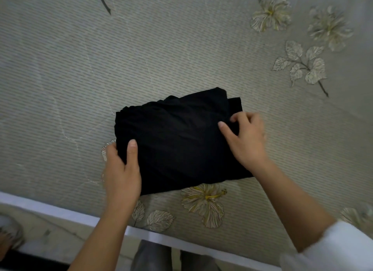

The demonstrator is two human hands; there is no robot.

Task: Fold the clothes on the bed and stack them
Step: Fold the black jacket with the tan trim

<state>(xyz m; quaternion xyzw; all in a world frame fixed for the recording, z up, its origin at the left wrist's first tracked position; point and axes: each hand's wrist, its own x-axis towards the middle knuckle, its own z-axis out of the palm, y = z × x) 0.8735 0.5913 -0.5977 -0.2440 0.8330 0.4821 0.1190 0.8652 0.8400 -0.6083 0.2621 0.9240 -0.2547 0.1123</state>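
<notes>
A black garment (177, 137) lies folded into a thick, roughly rectangular bundle on the bed (141, 58), near its front edge. My left hand (123, 169) grips the bundle's near-left corner, thumb on top and fingers under the cloth. My right hand (246, 139) rests on the right edge, its fingertips pinching the fabric there. A narrower folded layer sticks out at the bundle's far-right corner.
The bed is covered by a grey-green striped sheet printed with pale flowers (205, 202) and leaves. Its white front edge (60, 212) runs along the bottom of the view. A slipper (10, 230) lies on the floor at lower left.
</notes>
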